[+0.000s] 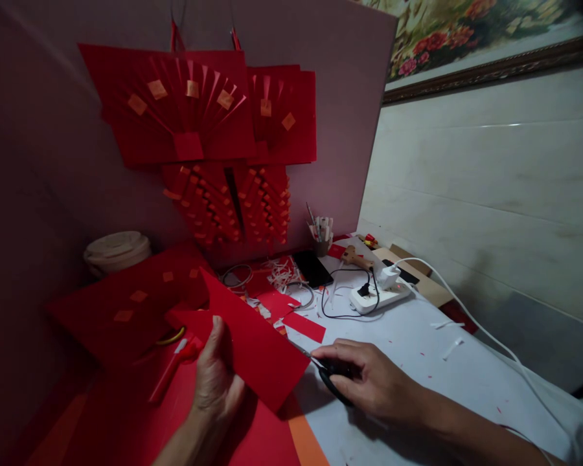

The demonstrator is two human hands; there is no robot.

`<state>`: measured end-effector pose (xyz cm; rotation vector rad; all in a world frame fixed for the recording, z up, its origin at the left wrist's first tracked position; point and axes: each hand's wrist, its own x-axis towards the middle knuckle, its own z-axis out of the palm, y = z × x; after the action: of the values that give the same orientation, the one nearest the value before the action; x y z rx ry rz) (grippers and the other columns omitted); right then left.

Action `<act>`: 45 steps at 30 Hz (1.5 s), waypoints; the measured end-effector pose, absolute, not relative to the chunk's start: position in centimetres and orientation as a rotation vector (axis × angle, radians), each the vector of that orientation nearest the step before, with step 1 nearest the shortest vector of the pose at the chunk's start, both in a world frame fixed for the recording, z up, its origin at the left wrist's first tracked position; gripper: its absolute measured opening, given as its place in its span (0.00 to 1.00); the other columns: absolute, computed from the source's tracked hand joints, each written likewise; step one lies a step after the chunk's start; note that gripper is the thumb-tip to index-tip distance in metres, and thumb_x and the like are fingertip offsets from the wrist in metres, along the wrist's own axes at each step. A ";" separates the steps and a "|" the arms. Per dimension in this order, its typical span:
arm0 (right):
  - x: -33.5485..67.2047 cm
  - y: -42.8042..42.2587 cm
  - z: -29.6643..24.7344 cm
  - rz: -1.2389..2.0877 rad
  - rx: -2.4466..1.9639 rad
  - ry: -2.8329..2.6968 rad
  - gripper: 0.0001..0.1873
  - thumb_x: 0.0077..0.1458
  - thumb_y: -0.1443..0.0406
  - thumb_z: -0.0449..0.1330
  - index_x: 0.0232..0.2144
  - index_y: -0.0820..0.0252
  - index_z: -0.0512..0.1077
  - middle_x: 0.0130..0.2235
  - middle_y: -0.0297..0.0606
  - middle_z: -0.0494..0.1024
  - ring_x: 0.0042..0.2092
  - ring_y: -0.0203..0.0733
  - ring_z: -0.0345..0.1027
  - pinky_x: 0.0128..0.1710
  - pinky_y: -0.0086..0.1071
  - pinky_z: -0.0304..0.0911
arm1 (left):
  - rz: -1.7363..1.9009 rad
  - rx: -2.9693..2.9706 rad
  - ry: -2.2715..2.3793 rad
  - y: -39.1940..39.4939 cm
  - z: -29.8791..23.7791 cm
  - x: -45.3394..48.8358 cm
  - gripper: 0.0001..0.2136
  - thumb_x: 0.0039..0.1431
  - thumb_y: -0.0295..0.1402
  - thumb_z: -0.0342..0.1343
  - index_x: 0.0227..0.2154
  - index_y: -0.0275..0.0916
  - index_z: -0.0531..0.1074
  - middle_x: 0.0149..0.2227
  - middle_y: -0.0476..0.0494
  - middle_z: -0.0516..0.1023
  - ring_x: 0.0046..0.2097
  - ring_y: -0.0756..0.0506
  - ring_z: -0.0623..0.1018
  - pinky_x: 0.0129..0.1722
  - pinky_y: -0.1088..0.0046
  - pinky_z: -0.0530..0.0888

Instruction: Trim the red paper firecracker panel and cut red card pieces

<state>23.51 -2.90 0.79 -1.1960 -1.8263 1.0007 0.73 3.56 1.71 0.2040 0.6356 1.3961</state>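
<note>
My left hand (215, 375) is closed on a folded sheet of red paper (257, 343), its thumb on top near the fold. The sheet is held up at a slant above the table. In my right hand (369, 378) is a pair of scissors (339, 387) with black handles. Their metal blades point left and reach the right edge of the red paper; the tips are partly hidden behind it. Beneath my left hand lie more red sheets (150, 433) and an orange strip (305, 435). A red pen-like stick (168, 374) rests left of that hand.
A white power strip (376, 296) with plugs and cables stands right of centre, near a glue gun (355, 257). Behind are a phone (313, 268), a pen cup (322, 241) and paper scraps (282, 275). Red paper decorations (184, 107) hang on the back panel. A white lidded tub (117, 251) sits left.
</note>
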 end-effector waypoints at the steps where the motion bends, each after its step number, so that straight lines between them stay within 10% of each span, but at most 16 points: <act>1: 23.5 -2.9 0.8 1.008 -1.198 -1.823 0.24 0.49 0.75 0.58 0.48 0.58 0.79 0.36 0.38 0.77 0.35 0.40 0.69 0.36 0.31 0.64 | 1.391 0.206 0.630 3.6 1.7 0.7 0.16 0.68 0.30 0.46 0.33 0.37 0.81 0.32 0.39 0.86 0.32 0.41 0.85 0.34 0.67 0.82; 45: 23.4 -2.9 0.6 0.994 -1.192 -1.791 0.24 0.50 0.74 0.60 0.49 0.56 0.77 0.37 0.36 0.75 0.36 0.39 0.69 0.34 0.29 0.63 | 1.406 0.210 0.696 3.0 2.3 1.7 0.17 0.68 0.29 0.46 0.33 0.36 0.80 0.29 0.41 0.86 0.30 0.43 0.84 0.33 0.68 0.83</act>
<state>23.40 -2.87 0.56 -1.1918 -1.7913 0.9939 1.65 3.05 2.31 0.2096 0.6957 1.4060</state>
